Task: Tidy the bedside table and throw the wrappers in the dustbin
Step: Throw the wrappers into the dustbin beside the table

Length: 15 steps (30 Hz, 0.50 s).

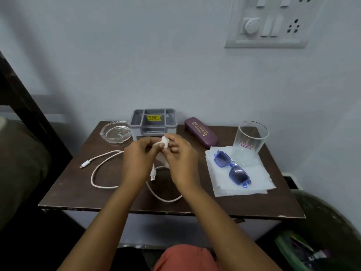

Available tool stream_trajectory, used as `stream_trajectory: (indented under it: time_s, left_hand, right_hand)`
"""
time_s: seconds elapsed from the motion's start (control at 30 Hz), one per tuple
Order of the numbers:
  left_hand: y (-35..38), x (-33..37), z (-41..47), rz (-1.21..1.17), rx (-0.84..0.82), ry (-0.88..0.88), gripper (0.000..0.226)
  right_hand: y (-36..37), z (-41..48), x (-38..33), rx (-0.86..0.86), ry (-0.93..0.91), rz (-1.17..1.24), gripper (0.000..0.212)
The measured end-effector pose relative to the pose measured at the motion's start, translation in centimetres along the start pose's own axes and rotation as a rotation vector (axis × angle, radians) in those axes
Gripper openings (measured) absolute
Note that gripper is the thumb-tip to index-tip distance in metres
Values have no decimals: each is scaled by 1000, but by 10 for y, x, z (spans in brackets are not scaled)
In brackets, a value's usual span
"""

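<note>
Both hands meet above the middle of the dark brown bedside table (pixel 82 184). My left hand (pixel 139 159) and my right hand (pixel 179 157) together pinch a small crumpled white wrapper (pixel 165 142) between their fingertips. Below the hands a white piece (pixel 163 160) is partly hidden. A white charging cable (pixel 101 165) lies looped on the table, its USB plug (pixel 153 176) between my wrists. A green dustbin (pixel 320 231) with rubbish inside stands on the floor at the right.
A grey organiser box (pixel 154 122) stands at the back, a glass ashtray (pixel 115 132) to its left and a maroon spectacle case (pixel 201 132) to its right. Blue sunglasses (pixel 231 168) lie on white tissue (pixel 240 184) beside an empty glass (pixel 251 136). A bed edge is at the left.
</note>
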<state>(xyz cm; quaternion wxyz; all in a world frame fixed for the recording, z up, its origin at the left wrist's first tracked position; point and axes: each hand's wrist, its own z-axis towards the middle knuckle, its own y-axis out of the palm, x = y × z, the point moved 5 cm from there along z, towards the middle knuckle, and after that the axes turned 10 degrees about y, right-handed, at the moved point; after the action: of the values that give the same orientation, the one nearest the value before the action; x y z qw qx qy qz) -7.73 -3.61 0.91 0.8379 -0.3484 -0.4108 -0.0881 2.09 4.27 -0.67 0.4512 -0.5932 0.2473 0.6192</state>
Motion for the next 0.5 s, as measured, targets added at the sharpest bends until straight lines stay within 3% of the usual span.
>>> stream_trajectory:
  time_s: [0.2, 0.33, 0.5]
  left_hand:
    - [34, 68, -69, -301, -89, 54, 18]
    - [93, 120, -115, -451, -270, 105, 37]
    - [200, 183, -173, -485, -542, 209, 38]
  right_hand:
    - [-89, -73, 3, 143, -100, -15, 23]
    - [-175, -123, 22, 381, -141, -166, 20]
    - [-280, -169, 65, 618, -25, -312, 24]
